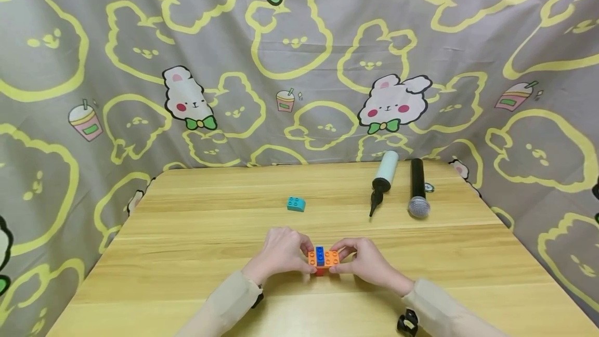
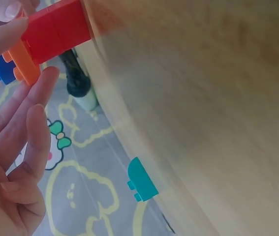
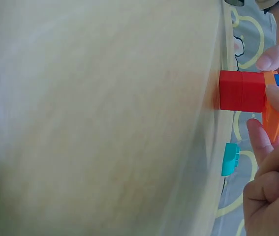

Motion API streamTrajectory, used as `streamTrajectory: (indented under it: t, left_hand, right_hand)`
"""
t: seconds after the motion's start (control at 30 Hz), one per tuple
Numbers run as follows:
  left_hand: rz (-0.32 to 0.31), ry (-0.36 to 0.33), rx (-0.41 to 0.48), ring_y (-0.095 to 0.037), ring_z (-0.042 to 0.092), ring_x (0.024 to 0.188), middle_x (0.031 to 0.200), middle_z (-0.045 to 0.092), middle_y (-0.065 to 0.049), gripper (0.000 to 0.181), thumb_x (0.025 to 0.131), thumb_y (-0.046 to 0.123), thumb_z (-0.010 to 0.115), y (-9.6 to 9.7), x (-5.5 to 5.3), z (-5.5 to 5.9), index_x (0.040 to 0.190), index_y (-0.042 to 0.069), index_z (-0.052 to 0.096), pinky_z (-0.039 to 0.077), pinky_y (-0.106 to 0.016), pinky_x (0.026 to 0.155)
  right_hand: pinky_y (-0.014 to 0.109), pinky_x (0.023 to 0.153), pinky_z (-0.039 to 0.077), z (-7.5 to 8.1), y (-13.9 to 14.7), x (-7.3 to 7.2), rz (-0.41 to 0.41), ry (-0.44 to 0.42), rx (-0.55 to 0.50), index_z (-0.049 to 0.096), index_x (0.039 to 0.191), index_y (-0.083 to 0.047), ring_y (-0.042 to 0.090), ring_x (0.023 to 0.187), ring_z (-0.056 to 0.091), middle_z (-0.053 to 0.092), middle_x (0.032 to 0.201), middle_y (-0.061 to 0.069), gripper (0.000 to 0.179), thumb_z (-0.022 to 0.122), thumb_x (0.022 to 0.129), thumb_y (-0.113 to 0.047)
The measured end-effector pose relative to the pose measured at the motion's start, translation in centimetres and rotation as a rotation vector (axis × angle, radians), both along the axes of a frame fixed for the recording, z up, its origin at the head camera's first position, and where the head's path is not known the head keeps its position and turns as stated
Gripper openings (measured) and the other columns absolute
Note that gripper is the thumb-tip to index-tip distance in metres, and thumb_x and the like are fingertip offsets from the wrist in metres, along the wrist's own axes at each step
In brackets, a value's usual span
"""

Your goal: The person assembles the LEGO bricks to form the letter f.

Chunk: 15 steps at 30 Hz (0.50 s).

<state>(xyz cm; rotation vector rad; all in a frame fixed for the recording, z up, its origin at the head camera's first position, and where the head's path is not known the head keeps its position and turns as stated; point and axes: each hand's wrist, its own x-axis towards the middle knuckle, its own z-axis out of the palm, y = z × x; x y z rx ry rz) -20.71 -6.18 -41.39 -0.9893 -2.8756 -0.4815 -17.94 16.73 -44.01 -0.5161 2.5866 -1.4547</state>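
Note:
Between both hands, near the front of the table, stands a small stack of toy building bricks. Two red bricks (image 3: 241,91) form its base, one on the other. A flat orange brick (image 1: 331,258) lies across them and juts out on both sides. On top of it sits a narrow blue brick (image 1: 320,256), left of the middle. My left hand (image 1: 286,251) pinches the left end of the orange brick between thumb and fingers. The right end is pinched the same way by my right hand (image 1: 366,262).
Farther back on the wooden table (image 1: 210,207) lies a teal brick (image 1: 296,204) with a curved side. At the back right are a pale hand pump (image 1: 386,170) with a black nozzle, a black microphone (image 1: 418,186) and a small round object (image 1: 429,188). A patterned cloth (image 1: 262,134) hangs behind.

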Motion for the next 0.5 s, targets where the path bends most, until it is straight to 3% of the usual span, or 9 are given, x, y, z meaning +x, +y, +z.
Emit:
streamTrajectory:
  t: [0.13, 0.27, 0.4, 0.5]
  left_hand:
    - [-0.022, -0.029, -0.008, 0.005, 0.048, 0.06, 0.077, 0.07, 0.021, 0.038, 0.06, 0.055, 0.083, 0.2, -0.3, 0.3, 0.084, 0.028, 0.073, 0.031, -0.02, 0.054]
    - [-0.024, -0.098, 0.021, 0.003, 0.053, 0.067, 0.084, 0.07, 0.021, 0.044, 0.058, 0.057, 0.082, -0.4, -1.2, 1.5, 0.089, 0.028, 0.072, 0.035, -0.021, 0.06]
    - [0.019, -0.125, 0.103, -0.006, 0.059, 0.075, 0.089, 0.07, 0.02, 0.045, 0.061, 0.056, 0.082, -1.4, -3.5, 2.7, 0.095, 0.028, 0.071, 0.039, -0.027, 0.066]
    - [0.085, -0.073, 0.133, -0.008, 0.059, 0.077, 0.093, 0.071, 0.017, 0.046, 0.062, 0.056, 0.082, -2.0, -5.7, 2.8, 0.097, 0.028, 0.07, 0.038, -0.029, 0.062]
  right_hand:
    - [0.022, 0.059, 0.048, -0.1, 0.4, 0.1, -0.015, -0.025, -0.046, 0.068, 0.103, -0.001, 0.009, 0.07, 0.061, 0.068, 0.081, 0.004, 0.041, 0.084, 0.069, -0.019]
    - [0.022, 0.057, 0.046, 0.1, 0.5, 0.3, -0.01, -0.029, -0.066, 0.069, 0.102, -0.002, 0.01, 0.07, 0.06, 0.068, 0.081, 0.004, 0.039, 0.084, 0.069, -0.017]
    - [0.022, 0.057, 0.046, 0.2, 0.6, 0.3, -0.001, -0.031, -0.07, 0.069, 0.102, -0.003, 0.01, 0.071, 0.061, 0.068, 0.081, 0.004, 0.038, 0.084, 0.069, -0.017]
    - [0.022, 0.059, 0.047, -0.1, 0.6, 0.2, 0.0, -0.016, -0.05, 0.07, 0.101, -0.005, 0.009, 0.073, 0.061, 0.068, 0.081, 0.002, 0.038, 0.084, 0.069, -0.02]
